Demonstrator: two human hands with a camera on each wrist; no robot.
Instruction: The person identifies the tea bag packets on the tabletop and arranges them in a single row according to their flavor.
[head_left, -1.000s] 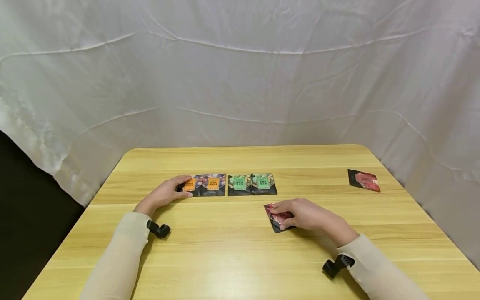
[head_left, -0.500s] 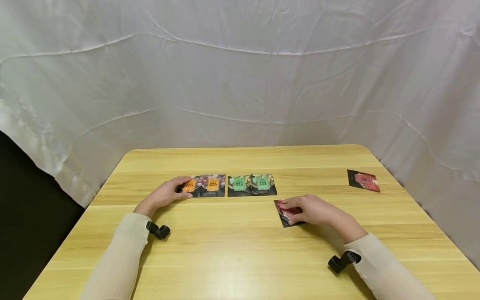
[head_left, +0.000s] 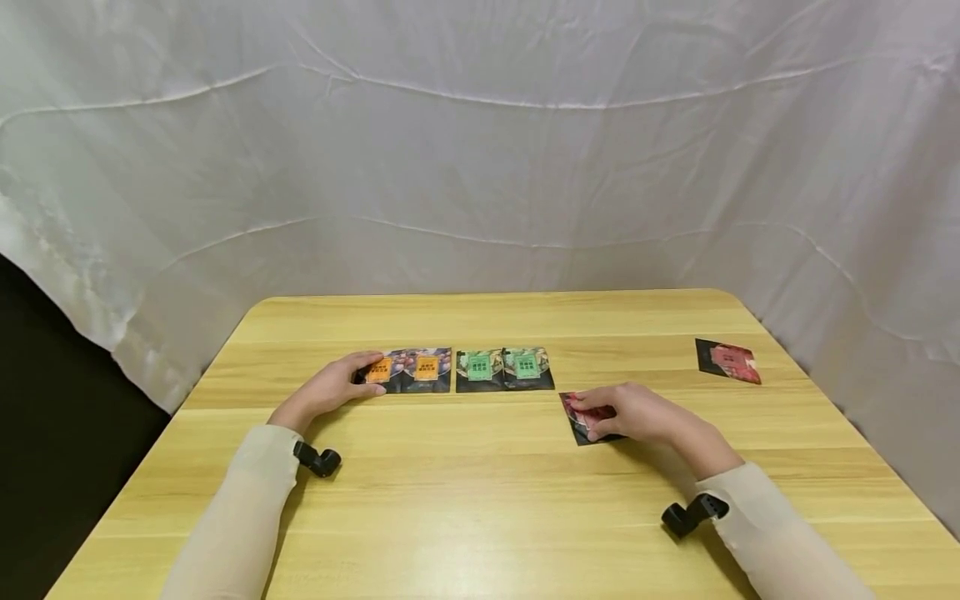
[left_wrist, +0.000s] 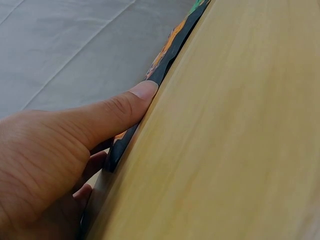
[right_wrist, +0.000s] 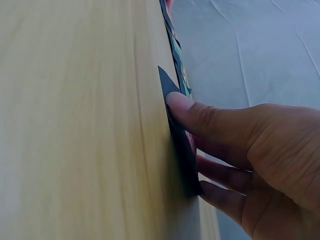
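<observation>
My right hand (head_left: 637, 412) holds a black-and-red sachet (head_left: 580, 427) by its edges, low over the table, right of centre. In the right wrist view the thumb lies along the dark near edge of this sachet (right_wrist: 181, 142), tilted, with the fingers at its far side. My left hand (head_left: 330, 389) rests at the left end of a row of sachets, thumb and fingers touching an orange-labelled sachet (head_left: 384, 372). A second orange-labelled sachet (head_left: 426, 371) adjoins it. Two green-labelled sachets (head_left: 480, 369) follow to the right, beyond a narrow gap, slightly overlapping each other.
Another red sachet (head_left: 729, 360) lies askew near the table's right edge. The pale wooden table (head_left: 465, 517) has rounded far corners. A light grey curtain (head_left: 480, 167) hangs behind it. Small black cameras (head_left: 317, 459) are strapped to both sleeved wrists.
My right hand has moved the red sachet rightward and slightly away from me, just below the right end of the row. The left hand and the other sachets have stayed in place.
</observation>
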